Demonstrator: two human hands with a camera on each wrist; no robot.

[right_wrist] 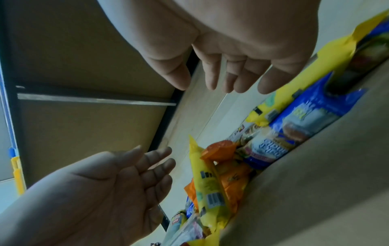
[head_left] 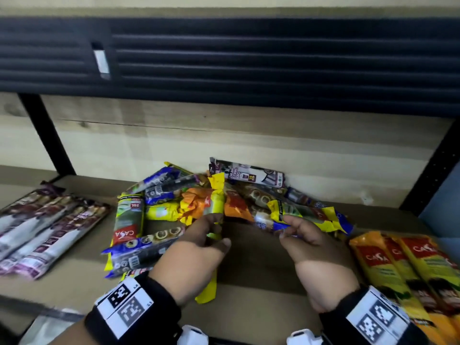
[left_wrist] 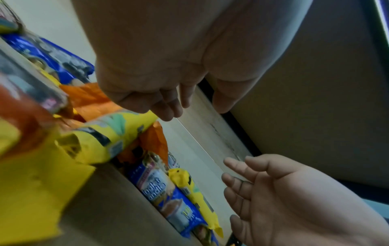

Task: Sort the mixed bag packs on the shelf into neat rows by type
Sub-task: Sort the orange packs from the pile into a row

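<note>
A mixed pile of bag packs (head_left: 199,202) lies mid-shelf against the back wall. A long yellow pack (head_left: 216,195) runs from the pile toward me and passes under my left hand (head_left: 214,232), whose fingers hang relaxed just over it without gripping. In the left wrist view the left hand (left_wrist: 193,111) holds nothing, with the yellow pack (left_wrist: 118,133) beside its fingertips. My right hand (head_left: 286,227) hovers, fingers loose, at a blue and yellow pack (head_left: 311,215). The right wrist view shows the right hand (right_wrist: 208,83) with straight fingers above the blue pack (right_wrist: 294,119).
A row of purple and white packs (head_left: 44,220) lies at the left of the brown shelf board (head_left: 261,257). A row of yellow and orange packs (head_left: 408,265) lies at the right. A dark slatted shelf (head_left: 249,58) hangs overhead. Black uprights (head_left: 47,135) stand at both sides.
</note>
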